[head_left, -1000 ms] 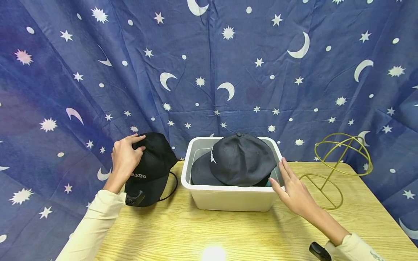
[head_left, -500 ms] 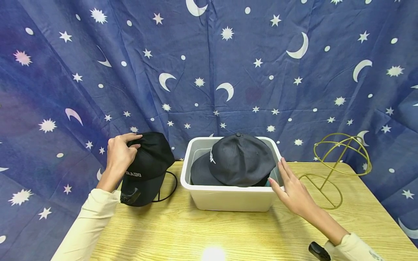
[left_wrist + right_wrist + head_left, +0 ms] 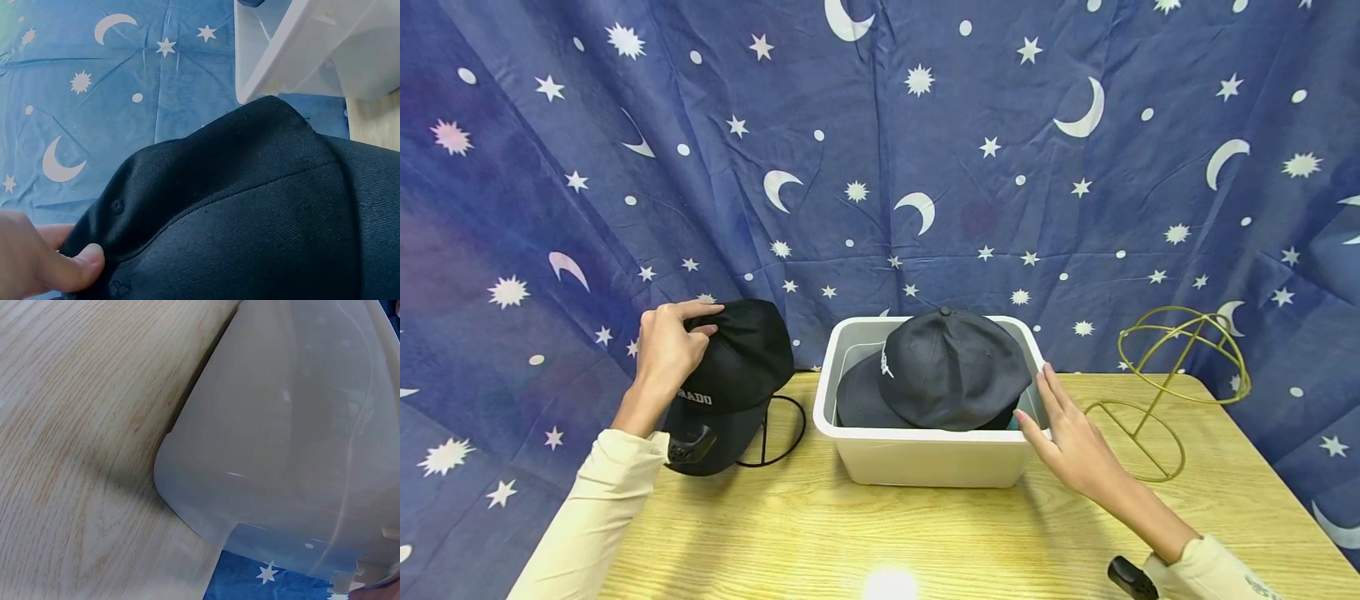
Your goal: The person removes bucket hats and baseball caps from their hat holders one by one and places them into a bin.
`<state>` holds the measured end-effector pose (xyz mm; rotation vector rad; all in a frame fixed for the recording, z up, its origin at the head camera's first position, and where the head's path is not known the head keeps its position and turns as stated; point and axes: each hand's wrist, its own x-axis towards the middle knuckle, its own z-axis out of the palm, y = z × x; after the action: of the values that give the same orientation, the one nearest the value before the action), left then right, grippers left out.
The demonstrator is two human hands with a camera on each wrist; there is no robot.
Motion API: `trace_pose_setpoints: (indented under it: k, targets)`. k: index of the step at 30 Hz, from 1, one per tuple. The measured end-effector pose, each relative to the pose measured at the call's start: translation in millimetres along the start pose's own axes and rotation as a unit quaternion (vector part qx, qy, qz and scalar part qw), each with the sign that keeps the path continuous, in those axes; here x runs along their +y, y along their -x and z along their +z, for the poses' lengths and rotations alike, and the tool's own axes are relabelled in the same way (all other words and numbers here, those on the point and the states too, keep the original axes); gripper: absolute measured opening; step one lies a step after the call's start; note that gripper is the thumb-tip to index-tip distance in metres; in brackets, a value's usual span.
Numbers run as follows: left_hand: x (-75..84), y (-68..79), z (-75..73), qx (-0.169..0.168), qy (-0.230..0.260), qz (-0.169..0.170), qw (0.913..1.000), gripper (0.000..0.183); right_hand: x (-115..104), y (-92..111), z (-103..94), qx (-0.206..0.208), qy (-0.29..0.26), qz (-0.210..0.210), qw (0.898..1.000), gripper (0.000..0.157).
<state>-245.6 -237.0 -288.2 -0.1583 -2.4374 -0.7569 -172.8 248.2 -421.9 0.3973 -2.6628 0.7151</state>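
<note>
At the left of the head view, my left hand (image 3: 666, 346) pinches the crown of a black cap (image 3: 741, 358) with light lettering across its front. The thumb and fingers hold folded cloth in the left wrist view too, where the cap (image 3: 250, 212) fills the lower part. Behind the cap, a black wire stand (image 3: 790, 446) shows only its round base and part of its stem. My right hand (image 3: 1078, 446) rests with straight fingers on the right rim of a white bin (image 3: 925, 458). A dark grey cap (image 3: 958, 371) with white embroidery lies inside that bin.
A gold wire hat stand (image 3: 1165, 392) stands on the wooden table (image 3: 985, 542) right of the bin. Something teal (image 3: 1013, 423) and something black peek out under the grey cap. A blue curtain (image 3: 850, 150) with moons and stars hangs behind the table.
My left hand has shifted left with the black cap, and more of the black stand's base and stem shows. My right hand stays on the bin rim.
</note>
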Motion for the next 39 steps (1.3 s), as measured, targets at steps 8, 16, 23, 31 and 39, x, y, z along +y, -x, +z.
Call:
trace_pose_setpoints:
  k: [8, 16, 23, 31, 39]
  targets:
    - [-5.5, 0.9, -6.6, -0.002, 0.007, 0.008, 0.9999, 0.029, 1, -1, -1.1, -0.002, 0.007, 0.003, 1.0, 0.07]
    - [-23.1, 6.7, -13.8, -0.008, 0.026, 0.013, 0.9995, 0.027, 0, -1, -2.9, 0.002, 0.005, 0.001, 1.0, 0.07]
    - [-37.9, 10.8, -19.9, 0.002, 0.04, 0.023, 0.9989, 0.025, 0, 0, -2.0, 0.001, 0.005, 0.001, 1.0, 0.07]
    - [-48.7, 16.6, -31.7, 0.023, 0.077, 0.03, 0.9963, 0.027, 0, 0, -1.5, -0.002, 0.003, 0.001, 1.0, 0.07]
    - [-43.8, 17.5, -48.0, 0.038, 0.088, 0.051, 0.994, 0.027, 0, 0, -0.5, -0.003, 0.001, 0.001, 1.0, 0.069]
